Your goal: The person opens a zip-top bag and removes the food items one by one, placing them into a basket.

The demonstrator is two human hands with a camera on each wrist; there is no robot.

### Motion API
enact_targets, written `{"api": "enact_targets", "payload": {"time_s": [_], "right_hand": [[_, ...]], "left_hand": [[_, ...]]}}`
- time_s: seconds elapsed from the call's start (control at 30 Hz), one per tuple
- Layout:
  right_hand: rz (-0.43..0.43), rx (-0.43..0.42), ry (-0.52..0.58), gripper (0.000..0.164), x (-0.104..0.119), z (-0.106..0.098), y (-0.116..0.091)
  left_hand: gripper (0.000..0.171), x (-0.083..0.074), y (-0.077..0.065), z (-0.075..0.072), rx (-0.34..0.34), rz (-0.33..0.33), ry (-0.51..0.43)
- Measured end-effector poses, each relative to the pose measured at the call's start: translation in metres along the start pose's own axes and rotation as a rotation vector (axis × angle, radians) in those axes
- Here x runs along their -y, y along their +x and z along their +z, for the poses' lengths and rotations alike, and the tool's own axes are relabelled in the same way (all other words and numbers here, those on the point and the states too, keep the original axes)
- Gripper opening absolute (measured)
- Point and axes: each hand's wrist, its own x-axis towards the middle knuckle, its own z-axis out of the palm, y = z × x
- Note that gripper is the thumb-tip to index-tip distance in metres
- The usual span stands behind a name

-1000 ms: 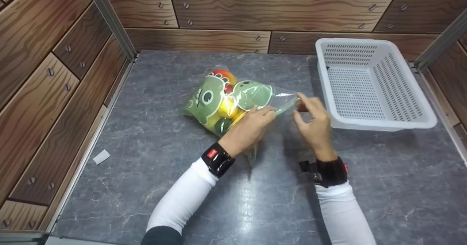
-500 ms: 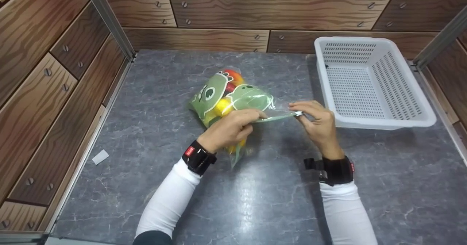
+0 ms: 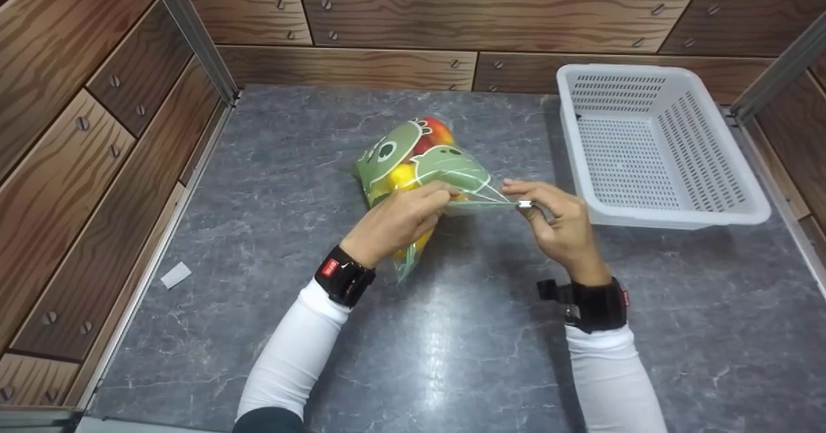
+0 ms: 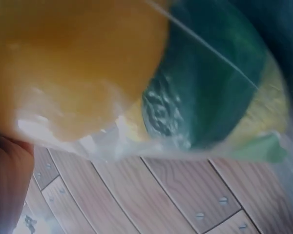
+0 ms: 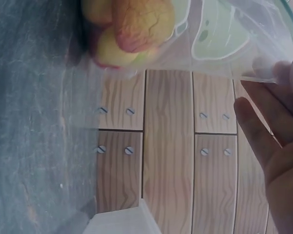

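Note:
A clear slider bag (image 3: 452, 171) with a green cartoon print lies on the grey table, bulging with fruit. My left hand (image 3: 393, 220) grips its top edge near the middle. At the right end of that edge, my right hand (image 3: 560, 226) pinches the corner by a small white slider (image 3: 525, 204). The edge is stretched taut between both hands. Inside are a red-orange fruit (image 3: 435, 131) and a yellow one (image 3: 402, 175). In the left wrist view, an orange-yellow fruit (image 4: 78, 68) and a dark green one (image 4: 210, 83) press against the plastic. Red-yellow fruit (image 5: 144, 24) shows in the right wrist view.
A white perforated basket (image 3: 677, 219) stands at the right, close to my right hand. On the left part of the table lies a small white slip (image 3: 175, 275). Wood-print walls (image 3: 387, 68) enclose the back and sides.
My left hand has shifted left and slightly down along the bag's top edge. My right hand has lowered, and the edge now runs straight and level. The bag's body has slid right.

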Motion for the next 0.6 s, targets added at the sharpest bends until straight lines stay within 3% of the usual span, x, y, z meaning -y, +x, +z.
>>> {"api": "enact_targets", "payload": {"time_s": [0.23,0.6], "right_hand": [[-0.007,0.066,0.028,0.029,0.013,-0.001,0.001],[-0.020,0.089,0.044,0.018,0.018,0.006,-0.001]], "left_hand": [[0.010,0.007,-0.002,-0.006,0.009,-0.063,0.087],[0.016,0.018,-0.003,-0.007,-0.030,-0.100,0.162]]}}
